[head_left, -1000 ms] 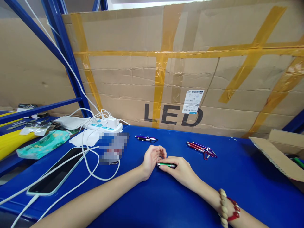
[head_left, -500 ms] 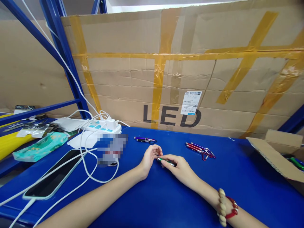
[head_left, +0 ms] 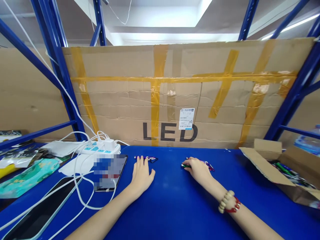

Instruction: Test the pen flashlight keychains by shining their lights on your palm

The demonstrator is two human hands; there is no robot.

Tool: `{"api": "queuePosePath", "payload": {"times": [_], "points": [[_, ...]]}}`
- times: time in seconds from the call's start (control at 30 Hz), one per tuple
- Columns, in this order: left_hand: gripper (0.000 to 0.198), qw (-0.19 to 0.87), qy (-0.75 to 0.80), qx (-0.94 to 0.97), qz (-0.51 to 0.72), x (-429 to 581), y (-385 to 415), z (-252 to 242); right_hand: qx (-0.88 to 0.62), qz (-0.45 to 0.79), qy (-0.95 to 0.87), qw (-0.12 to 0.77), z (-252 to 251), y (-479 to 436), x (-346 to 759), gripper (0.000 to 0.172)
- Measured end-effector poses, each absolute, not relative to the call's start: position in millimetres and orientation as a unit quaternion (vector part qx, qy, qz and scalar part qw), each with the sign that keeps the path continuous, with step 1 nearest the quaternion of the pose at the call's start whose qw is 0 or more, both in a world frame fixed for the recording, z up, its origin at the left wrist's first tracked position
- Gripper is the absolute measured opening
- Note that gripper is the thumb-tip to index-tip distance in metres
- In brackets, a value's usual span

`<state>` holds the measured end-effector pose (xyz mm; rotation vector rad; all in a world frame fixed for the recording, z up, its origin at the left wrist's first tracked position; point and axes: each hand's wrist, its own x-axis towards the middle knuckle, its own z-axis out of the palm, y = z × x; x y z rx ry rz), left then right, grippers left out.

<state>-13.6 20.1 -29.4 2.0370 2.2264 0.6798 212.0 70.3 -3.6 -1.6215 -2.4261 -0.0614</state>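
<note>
My left hand (head_left: pixel 142 175) rests with fingers spread on the blue table, its fingertips at a purple item (head_left: pixel 150 157) with a dark loop; nothing shows in its grasp. Further right, my right hand (head_left: pixel 197 169) pinches a green and black pen-like item (head_left: pixel 185 165) close to the table. Partly behind that hand lie red and purple items with metal clips (head_left: pixel 209 166), mostly covered by the fingers.
An open cardboard box (head_left: pixel 290 176) of similar items stands at the right. To the left are a power strip (head_left: pixel 96 148), white cables, a phone (head_left: pixel 42 210) and a second phone (head_left: pixel 121 173). A large carton (head_left: pixel 120 106) stands behind.
My hands have moved apart. The right one has carried the green and black item over to the red and purple pair; the left has opened flat near the purple one. The view has tilted up.
</note>
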Motion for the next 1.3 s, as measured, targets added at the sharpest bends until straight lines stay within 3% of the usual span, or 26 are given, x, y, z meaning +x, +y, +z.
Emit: {"api": "queuePosePath", "payload": {"times": [0.1, 0.33, 0.67, 0.9, 1.2, 1.3], "points": [[0.053, -0.01, 0.728, 0.661, 0.183, -16, 20, -29, -0.576, -0.04, -0.809, 0.11, -1, 72, 218, 0.023], [0.034, -0.069, 0.707, 0.678, 0.189, -27, 21, -18, -0.571, -0.072, -0.804, 0.148, 0, 69, 217, 0.032], [0.016, 0.052, 0.531, 0.816, 0.223, -14, 12, -15, -0.36, 0.007, -0.897, 0.257, -15, 40, 180, 0.031], [0.03, 0.101, 0.473, 0.834, 0.265, -9, 11, -24, -0.303, 0.054, -0.921, 0.239, -13, 25, 172, 0.026], [0.044, 0.066, 0.525, 0.798, 0.288, -2, 17, -30, -0.311, 0.078, -0.911, 0.258, -22, 33, 169, 0.048], [0.047, 0.054, 0.541, 0.789, 0.287, 1, 18, -34, -0.315, 0.069, -0.909, 0.264, -22, 37, 170, 0.04]]}}
